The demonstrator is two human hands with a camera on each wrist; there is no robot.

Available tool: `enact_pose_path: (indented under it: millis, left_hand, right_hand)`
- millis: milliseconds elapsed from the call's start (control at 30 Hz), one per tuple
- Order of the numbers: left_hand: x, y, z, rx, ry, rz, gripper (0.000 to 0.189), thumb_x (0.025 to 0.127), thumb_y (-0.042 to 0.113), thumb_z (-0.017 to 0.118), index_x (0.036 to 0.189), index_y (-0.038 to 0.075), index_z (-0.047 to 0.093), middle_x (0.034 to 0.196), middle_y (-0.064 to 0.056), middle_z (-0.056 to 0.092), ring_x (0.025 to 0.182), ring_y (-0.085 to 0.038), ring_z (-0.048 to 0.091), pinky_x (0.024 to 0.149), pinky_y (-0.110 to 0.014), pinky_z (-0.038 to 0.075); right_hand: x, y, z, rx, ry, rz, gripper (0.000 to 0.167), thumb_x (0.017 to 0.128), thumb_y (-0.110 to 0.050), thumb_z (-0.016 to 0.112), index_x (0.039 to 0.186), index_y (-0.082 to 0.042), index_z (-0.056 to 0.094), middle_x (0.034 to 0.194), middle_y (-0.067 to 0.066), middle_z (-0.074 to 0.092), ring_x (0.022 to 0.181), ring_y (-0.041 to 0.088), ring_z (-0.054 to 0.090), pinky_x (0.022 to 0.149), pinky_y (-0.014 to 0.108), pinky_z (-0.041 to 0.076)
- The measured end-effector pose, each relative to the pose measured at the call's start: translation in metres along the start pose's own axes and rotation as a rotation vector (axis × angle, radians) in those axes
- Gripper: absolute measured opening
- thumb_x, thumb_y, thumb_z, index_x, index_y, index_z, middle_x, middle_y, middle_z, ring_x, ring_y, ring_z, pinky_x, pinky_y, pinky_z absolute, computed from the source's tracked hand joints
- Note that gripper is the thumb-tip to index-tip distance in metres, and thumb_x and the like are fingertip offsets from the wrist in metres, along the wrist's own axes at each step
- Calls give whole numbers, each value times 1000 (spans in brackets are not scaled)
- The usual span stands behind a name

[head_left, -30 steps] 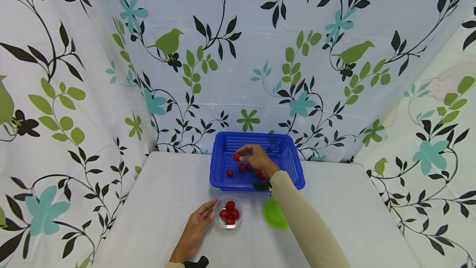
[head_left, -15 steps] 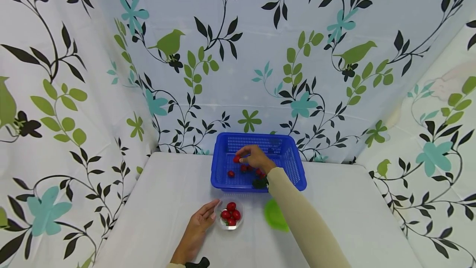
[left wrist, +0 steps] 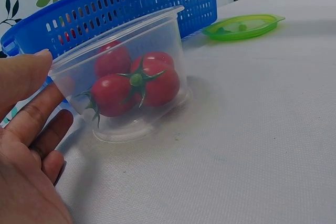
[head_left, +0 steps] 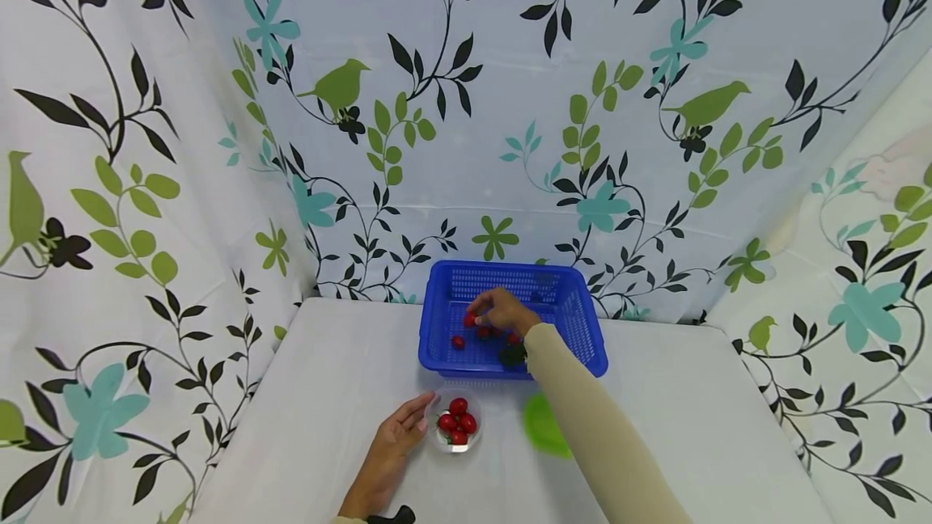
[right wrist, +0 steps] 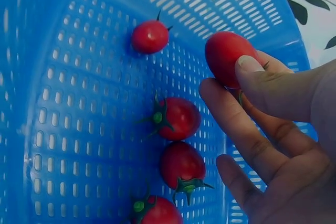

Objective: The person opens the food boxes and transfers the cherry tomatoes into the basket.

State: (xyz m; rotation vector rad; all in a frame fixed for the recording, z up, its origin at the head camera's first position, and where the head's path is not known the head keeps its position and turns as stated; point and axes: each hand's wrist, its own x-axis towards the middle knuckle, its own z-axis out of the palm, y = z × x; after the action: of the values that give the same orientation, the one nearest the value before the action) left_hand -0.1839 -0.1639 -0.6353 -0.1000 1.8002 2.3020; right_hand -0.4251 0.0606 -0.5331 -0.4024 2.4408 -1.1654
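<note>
My right hand (head_left: 504,312) is over the blue basket (head_left: 431,346), pinching a red cherry tomato (right wrist: 228,59) between thumb and fingers. Below it in the basket lie several more tomatoes (right wrist: 181,165) with green stalks, one tomato (right wrist: 150,36) apart from the others. My left hand (head_left: 396,433) rests beside a clear plastic tub (left wrist: 142,129), thumb tip at its rim and fingers relaxed along its side. Several red tomatoes (left wrist: 155,82) sit inside the tub, which stands on the white table in front of the basket.
A bright green lid (left wrist: 241,27) lies flat on the table (head_left: 328,362), right of the tub and partly under the right forearm in the head view. Patterned curtain (head_left: 466,144) with leaves and birds encloses the table at the back and sides.
My right hand, with the tomato pinched in it, has dipped slightly lower in the basket. The left hand stays at the tub. The head view has shifted slightly.
</note>
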Motion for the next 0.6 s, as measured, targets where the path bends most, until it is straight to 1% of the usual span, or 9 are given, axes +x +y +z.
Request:
enact_pose_path:
  millis: [100, 167, 233, 333, 433, 500, 600]
  left_hand:
    - [0, -1, 0, -2, -4, -4, 57, 107, 20, 64, 160, 9, 46, 167, -9, 47, 163, -28, 27, 110, -8, 40]
    - [0, -1, 0, -2, -8, 1, 57, 107, 20, 64, 160, 9, 45, 168, -9, 46, 162, -26, 28, 110, -7, 40]
    - [0, -2, 0, -4, -12, 7, 57, 108, 19, 63, 161, 8, 45, 168, -10, 46, 160, -20, 31, 109, -6, 40]
    - [0, -3, -1, 0, -26, 23, 56, 109, 17, 61, 161, 6, 43, 168, -12, 44, 155, -8, 38, 109, -6, 39]
    - [0, -3, -1, -6, -29, 27, 56, 109, 15, 60, 161, 5, 42, 168, -13, 44, 146, 4, 43, 109, -6, 39]
    - [0, -3, -2, -5, -27, 24, 55, 109, 15, 59, 161, 5, 42, 169, -13, 44, 143, 8, 45, 109, -5, 39]
    - [0, -4, -3, -7, -24, 24, 56, 109, 14, 59, 161, 5, 42, 169, -13, 43, 141, 9, 46, 109, -6, 39]
  right_hand:
    - [2, 2, -1, -12, -21, -7, 26, 97, 2, 72, 118, -11, 79, 116, 6, 77, 106, 23, 70, 103, 46, 58]
    - [3, 3, -2, -24, -37, -4, 26, 97, 1, 71, 119, -11, 79, 116, 6, 77, 106, 22, 70, 103, 46, 58]
    - [5, 4, -2, -36, -55, 1, 26, 98, 1, 70, 119, -12, 79, 117, 6, 76, 105, 22, 70, 100, 45, 59]
    - [8, 6, -2, -47, -75, 12, 25, 98, 1, 71, 118, -12, 79, 116, 7, 76, 101, 23, 70, 95, 43, 60]
    - [12, 8, -1, -65, -82, 12, 25, 97, 0, 72, 117, -12, 80, 116, 7, 77, 102, 22, 70, 95, 43, 60]
    - [14, 8, 1, -75, -80, 6, 25, 96, 0, 73, 117, -12, 80, 115, 6, 77, 102, 21, 71, 97, 43, 60]
    - [17, 7, 2, -75, -80, 4, 25, 95, 0, 74, 116, -12, 81, 114, 7, 78, 101, 20, 72, 99, 43, 60]
